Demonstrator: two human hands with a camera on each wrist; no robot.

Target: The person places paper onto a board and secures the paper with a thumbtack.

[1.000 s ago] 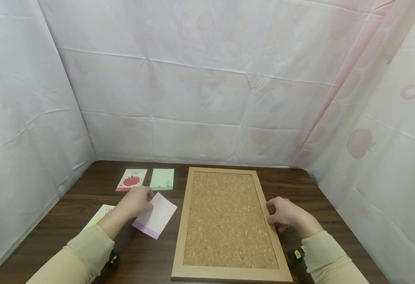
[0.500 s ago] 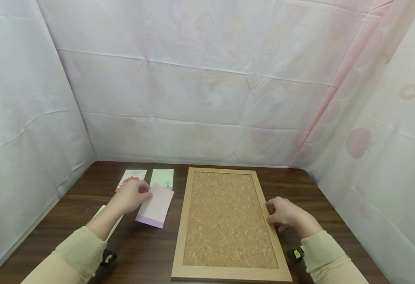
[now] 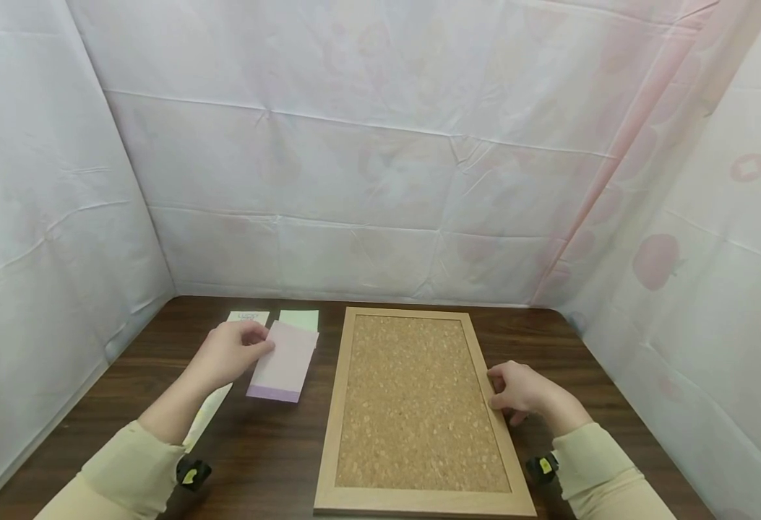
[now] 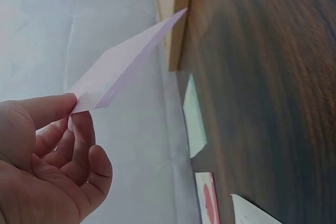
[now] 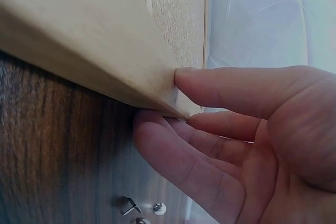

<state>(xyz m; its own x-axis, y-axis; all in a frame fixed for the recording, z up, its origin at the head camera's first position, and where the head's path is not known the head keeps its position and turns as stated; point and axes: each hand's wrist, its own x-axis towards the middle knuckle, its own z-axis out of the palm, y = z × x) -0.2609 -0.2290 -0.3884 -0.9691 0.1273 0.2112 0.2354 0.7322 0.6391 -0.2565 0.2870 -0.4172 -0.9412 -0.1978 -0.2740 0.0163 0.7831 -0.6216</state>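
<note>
White cloth sheets [image 3: 354, 180] with pale pink prints close in the bench [image 3: 256, 469] on its far, left and right sides, and the bench top is of dark brown wood grain. Near the middle of the bench lies a corkboard [image 3: 419, 404] with a light wooden frame [image 3: 329, 448], its short end just beside the far edge. The right hand [image 3: 528, 393] is at the right long side of this board; in the right wrist view the thumb is on top of the frame and the other fingers are at its outer edge, so the board is clamped between them. On the bench near these fingers are some small shiny metal pins [image 5: 159, 209].

The left hand [image 3: 232, 354] pinches a pale pink card [image 3: 284, 365] between thumb and finger, near one corner. This card has a purple strip and is in the air, tilted, above the left half of the bench. Seen from the head, it partly covers a green card [image 3: 299, 318], which lies near the far edge. Left of the green one is a printed card [image 3: 250, 315], mostly hidden by the hand. Under the left forearm, nearer to the left edge, a whitish-yellow card [image 3: 209, 415] shows partly.
</note>
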